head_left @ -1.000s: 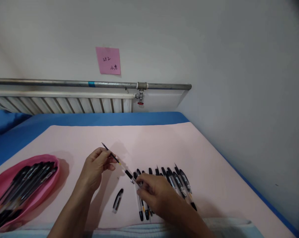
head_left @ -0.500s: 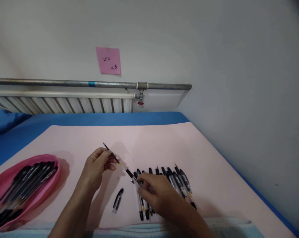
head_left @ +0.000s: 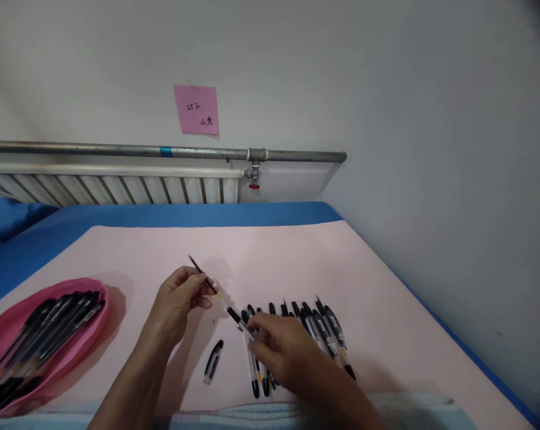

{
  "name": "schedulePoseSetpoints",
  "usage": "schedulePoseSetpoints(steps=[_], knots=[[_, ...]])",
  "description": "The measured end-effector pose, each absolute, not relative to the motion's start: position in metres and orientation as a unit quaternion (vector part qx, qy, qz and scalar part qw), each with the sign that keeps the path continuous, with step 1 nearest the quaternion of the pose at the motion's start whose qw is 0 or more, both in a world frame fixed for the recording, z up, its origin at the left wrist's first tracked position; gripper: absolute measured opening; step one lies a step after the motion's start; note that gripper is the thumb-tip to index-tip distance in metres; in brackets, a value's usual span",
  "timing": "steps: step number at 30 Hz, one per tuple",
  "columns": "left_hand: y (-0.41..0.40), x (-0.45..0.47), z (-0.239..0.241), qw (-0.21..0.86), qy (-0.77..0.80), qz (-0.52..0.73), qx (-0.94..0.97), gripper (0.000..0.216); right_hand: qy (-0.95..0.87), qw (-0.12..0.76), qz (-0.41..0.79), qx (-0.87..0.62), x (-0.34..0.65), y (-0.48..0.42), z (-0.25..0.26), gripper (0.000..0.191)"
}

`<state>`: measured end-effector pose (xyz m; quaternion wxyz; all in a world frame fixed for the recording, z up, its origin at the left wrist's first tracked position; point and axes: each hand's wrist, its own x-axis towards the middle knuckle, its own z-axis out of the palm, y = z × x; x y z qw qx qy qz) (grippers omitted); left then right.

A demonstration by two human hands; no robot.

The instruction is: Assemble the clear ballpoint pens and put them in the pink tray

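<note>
My left hand [head_left: 177, 306] pinches a thin black pen refill [head_left: 202, 278] that points up and to the left. My right hand [head_left: 279, 346] is closed on a clear pen barrel [head_left: 234, 316] whose black end meets the refill's lower end. A row of several black-and-clear pens [head_left: 312, 328] lies on the pink mat [head_left: 261, 257] under and to the right of my right hand. One loose pen cap [head_left: 213, 361] rests on the mat between my wrists.
A pink tray [head_left: 79, 352] filled with several black pens sits at the left edge. The mat lies on a blue cover [head_left: 171, 215]. Behind it run a radiator [head_left: 117, 188] and a pipe [head_left: 117, 150]. A pink sticky note [head_left: 195, 109] hangs on the wall.
The refill has tilted slightly and its tip has risen a little. Both hands have barely moved.
</note>
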<state>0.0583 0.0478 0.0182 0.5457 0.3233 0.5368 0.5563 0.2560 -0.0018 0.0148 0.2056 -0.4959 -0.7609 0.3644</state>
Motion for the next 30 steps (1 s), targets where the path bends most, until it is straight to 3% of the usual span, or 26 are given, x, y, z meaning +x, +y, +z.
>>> schedulePoseSetpoints(steps=[10,30], knots=[[0.043,0.067,0.019,0.625,0.515,0.488,0.324,0.018,-0.77,0.212,0.319,-0.511,0.256,-0.002,0.012,0.011],[0.04,0.072,0.02,0.637,0.491,0.487,0.339,0.022,-0.758,0.233,0.341,-0.504,0.257,-0.002,0.013,0.013]])
